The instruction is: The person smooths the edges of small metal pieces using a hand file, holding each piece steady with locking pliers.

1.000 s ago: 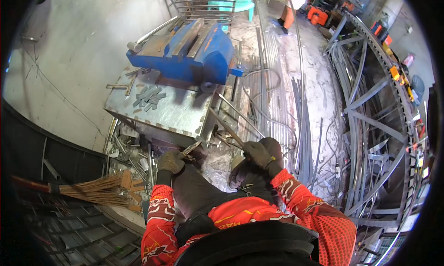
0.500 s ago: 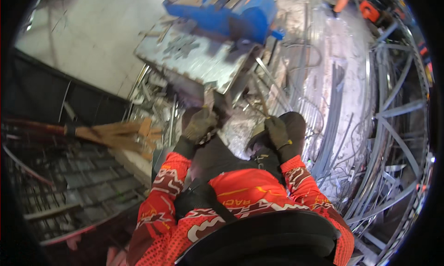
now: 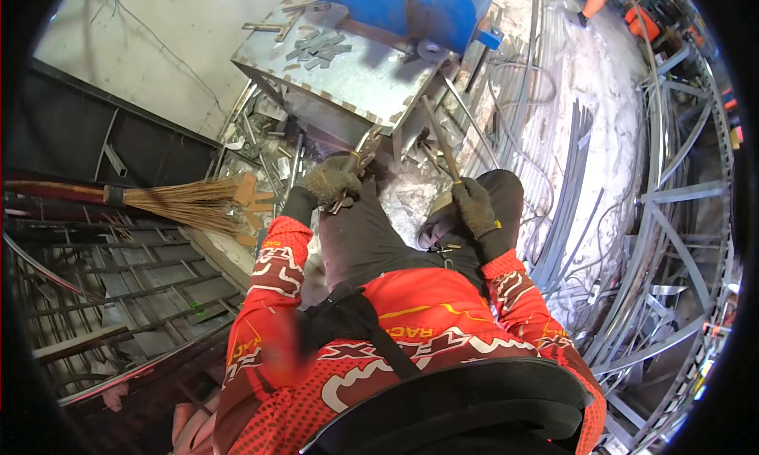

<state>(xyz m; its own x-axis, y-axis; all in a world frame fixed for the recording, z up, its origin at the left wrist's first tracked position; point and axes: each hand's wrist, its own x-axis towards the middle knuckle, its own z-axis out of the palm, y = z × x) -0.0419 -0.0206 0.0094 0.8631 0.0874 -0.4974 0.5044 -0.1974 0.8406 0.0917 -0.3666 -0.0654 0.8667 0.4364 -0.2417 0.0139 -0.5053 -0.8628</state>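
My left hand (image 3: 332, 180), in a dark work glove, is closed around a pliers-like metal tool (image 3: 368, 143). The tool's far end points up toward the near edge of a metal-topped bench (image 3: 356, 79), and metal parts show below the fingers. What its jaws hold, if anything, is too small to tell. My right hand (image 3: 476, 208), also gloved, grips the lower end of a long brownish rod (image 3: 441, 139) slanting up and left beside the bench. Both hands are over my knees. Several short grey metal strips (image 3: 320, 50) lie in a loose pile on the bench top.
A blue machine (image 3: 395, 14) stands at the bench's far side. To the left lie a straw broom (image 3: 178, 202) and a dark metal grid (image 3: 150, 289). Long metal bars (image 3: 565, 186) and a curved metal frame (image 3: 688, 194) line the right. Another person's leg (image 3: 594, 3) shows at far right.
My left hand has shifted slightly left and up with its tool, whose tip now slants right. My right hand keeps the rod at nearly the same place.
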